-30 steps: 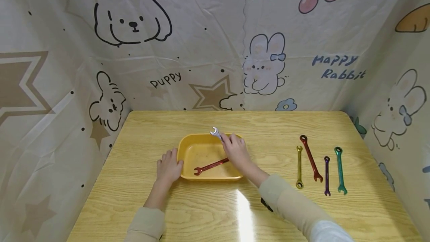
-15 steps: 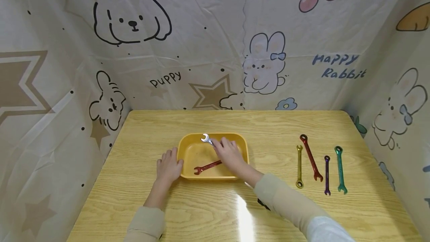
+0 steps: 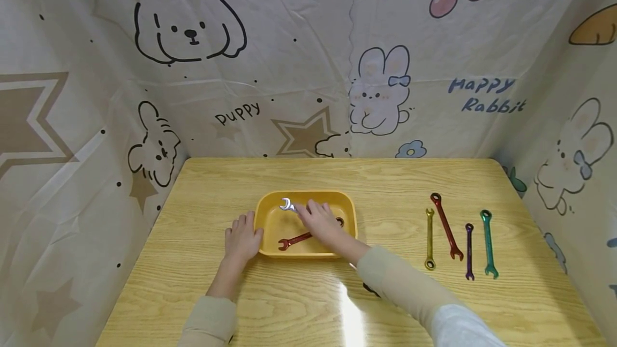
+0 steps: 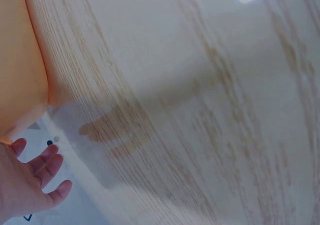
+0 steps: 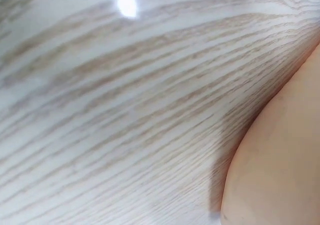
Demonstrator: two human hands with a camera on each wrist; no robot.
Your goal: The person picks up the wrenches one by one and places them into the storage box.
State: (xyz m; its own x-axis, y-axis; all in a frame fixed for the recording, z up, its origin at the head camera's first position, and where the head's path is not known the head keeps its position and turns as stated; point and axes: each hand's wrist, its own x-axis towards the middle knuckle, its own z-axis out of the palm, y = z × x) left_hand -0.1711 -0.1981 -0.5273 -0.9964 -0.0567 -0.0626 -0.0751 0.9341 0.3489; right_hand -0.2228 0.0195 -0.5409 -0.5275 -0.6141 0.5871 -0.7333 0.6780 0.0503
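Observation:
My right hand (image 3: 322,222) is over the yellow tray (image 3: 270,253) and holds a silver wrench (image 3: 287,205), its open-jaw end pointing left. The palm and fingers hide the rest of that wrench. Under the hand, a red wrench (image 3: 294,240) lies in the tray, its middle covered and its ring end showing at the right. My left hand (image 3: 243,238) is at the tray's left side with its thumb against the rim. In the left wrist view, the left hand's fingers (image 4: 47,170) look loosely bent beside the orange-looking tray wall (image 4: 20,60). The right wrist view shows tray wall (image 5: 280,160), not the hand.
On the right of the wooden table (image 3: 385,186) lie a yellow wrench (image 3: 430,240), a second red wrench (image 3: 446,227), a purple wrench (image 3: 469,253) and a green wrench (image 3: 488,245). A printed cloth (image 3: 299,68) hangs behind the table and along its sides.
My right hand has moved left and slightly down over the tray with the silver wrench. The red wrench's ring end now shows behind the hand. My left hand has stayed in place.

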